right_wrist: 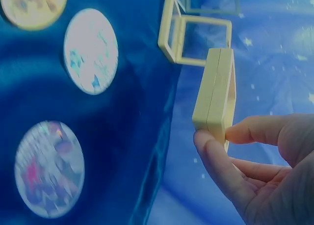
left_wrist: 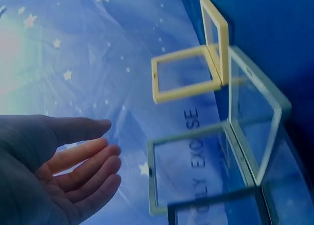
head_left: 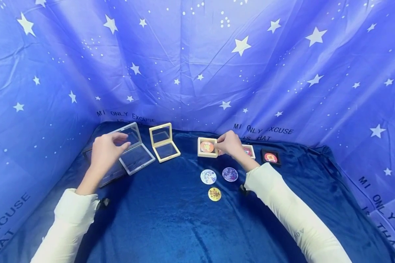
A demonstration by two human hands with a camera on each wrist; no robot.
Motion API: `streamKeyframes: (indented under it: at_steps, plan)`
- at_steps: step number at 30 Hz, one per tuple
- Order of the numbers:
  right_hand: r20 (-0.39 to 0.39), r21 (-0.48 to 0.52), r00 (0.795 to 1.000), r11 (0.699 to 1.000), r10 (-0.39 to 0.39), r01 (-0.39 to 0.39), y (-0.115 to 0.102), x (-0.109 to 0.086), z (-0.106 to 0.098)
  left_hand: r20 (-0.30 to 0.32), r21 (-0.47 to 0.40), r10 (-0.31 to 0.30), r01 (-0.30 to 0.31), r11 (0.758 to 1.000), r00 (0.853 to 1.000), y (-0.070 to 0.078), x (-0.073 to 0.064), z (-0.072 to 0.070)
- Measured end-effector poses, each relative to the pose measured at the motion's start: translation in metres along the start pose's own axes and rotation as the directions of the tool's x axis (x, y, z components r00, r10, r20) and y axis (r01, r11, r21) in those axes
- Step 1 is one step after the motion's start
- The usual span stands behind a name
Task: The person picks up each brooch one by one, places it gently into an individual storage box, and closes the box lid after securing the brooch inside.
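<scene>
One cream square box frame [right_wrist: 214, 90], round orange badge [head_left: 206, 147] seemingly inside — right hand [head_left: 229, 144] pinches it; left hand [head_left: 106, 150] hovers, fingers relaxed.

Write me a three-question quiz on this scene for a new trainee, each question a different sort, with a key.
1. Multiple choice: what does the right hand hold?
A) a black frame
B) a closed cream frame
C) an open grey frame

2. True or false: the left hand holds nothing.

3. Count: how many loose discs show on the blue cloth?

Key:
1. B, pinched between thumb and fingers.
2. True.
3. Three: a white disc, a purple disc and a yellow disc.
</scene>
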State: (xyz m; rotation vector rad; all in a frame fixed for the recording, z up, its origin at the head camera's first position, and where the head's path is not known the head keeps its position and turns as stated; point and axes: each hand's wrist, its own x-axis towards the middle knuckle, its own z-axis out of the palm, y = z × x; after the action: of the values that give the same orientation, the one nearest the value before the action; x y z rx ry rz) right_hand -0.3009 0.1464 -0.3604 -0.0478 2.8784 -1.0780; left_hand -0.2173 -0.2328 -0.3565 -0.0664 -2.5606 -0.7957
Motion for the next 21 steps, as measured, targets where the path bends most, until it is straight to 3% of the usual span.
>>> streamKeyframes:
  at_steps: [4,11,15,21]
  plan:
    - [-0.018,-0.02,1.0,1.0,0.022,-0.023,0.004,0.009,-0.011,-0.081,0.022,-0.021,0.023,0.999,0.996,-0.013,0.0,-0.009]
    - [-0.02,-0.03,0.995,0.995,0.093,-0.094,0.009,0.02,-0.019,-0.176,0.034,-0.118,0.125,0.992,0.977,-0.034,-0.006,-0.02]
    - [-0.045,-0.066,0.992,0.99,0.122,-0.125,0.012,0.026,-0.02,-0.173,0.047,-0.167,0.178,0.983,0.971,-0.047,-0.01,-0.023]
    - [-0.093,-0.15,0.987,0.978,0.13,-0.142,0.019,0.036,-0.019,-0.107,0.094,-0.185,0.195,0.976,0.977,-0.066,-0.014,-0.029]
